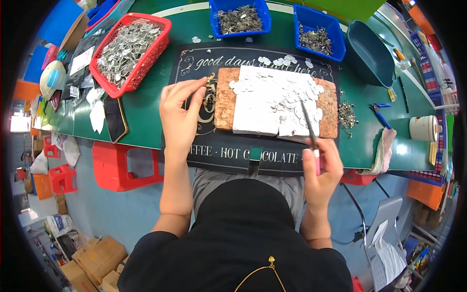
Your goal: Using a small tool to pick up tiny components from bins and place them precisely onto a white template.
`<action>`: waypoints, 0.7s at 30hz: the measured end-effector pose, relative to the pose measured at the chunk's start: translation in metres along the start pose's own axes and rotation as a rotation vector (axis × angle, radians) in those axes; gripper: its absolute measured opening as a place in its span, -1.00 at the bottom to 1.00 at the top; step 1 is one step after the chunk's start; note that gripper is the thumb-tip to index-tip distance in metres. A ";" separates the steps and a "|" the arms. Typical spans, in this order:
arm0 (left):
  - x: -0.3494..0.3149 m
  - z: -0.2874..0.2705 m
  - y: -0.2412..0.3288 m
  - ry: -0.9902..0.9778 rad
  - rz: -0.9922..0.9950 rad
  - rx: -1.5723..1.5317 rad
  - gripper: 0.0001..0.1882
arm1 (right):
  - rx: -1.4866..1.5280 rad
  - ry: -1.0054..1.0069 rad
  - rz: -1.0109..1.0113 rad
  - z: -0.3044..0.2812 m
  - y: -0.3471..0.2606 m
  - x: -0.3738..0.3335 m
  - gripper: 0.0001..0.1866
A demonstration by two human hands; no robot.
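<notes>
My left hand hovers over the black printed mat, left of a brown cork-like block. Its thumb and forefinger come together beside small gold-coloured pieces; whatever sits between the fingertips is too small to make out. In my right hand are dark, slim tweezers with a pink grip, pointing away from me. Their tips reach over a white slab that lies across the brown blocks. Many small flat white pieces are scattered over the slab, mostly on its right half.
A red basket of small metal parts stands at far left. Two blue bins of metal pieces and a dark green tub line the back. On the right lie loose metal bits, blue-handled pliers, a cloth and a white jar.
</notes>
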State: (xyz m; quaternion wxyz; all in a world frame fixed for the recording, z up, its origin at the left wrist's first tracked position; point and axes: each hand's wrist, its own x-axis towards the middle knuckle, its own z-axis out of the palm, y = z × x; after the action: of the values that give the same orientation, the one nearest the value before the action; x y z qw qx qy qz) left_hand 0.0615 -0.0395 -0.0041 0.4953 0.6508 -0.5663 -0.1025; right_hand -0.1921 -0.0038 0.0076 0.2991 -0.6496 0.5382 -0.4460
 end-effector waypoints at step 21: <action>-0.003 0.035 0.047 -0.225 0.339 0.088 -0.85 | 0.092 -0.100 0.024 -0.004 0.008 0.005 -0.86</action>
State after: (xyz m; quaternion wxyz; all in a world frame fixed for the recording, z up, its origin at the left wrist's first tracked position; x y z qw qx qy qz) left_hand 0.0067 -0.0490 0.0132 0.4103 0.5515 -0.7234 -0.0648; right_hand -0.1991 -0.0103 0.0038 0.3606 -0.6500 0.5092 -0.4337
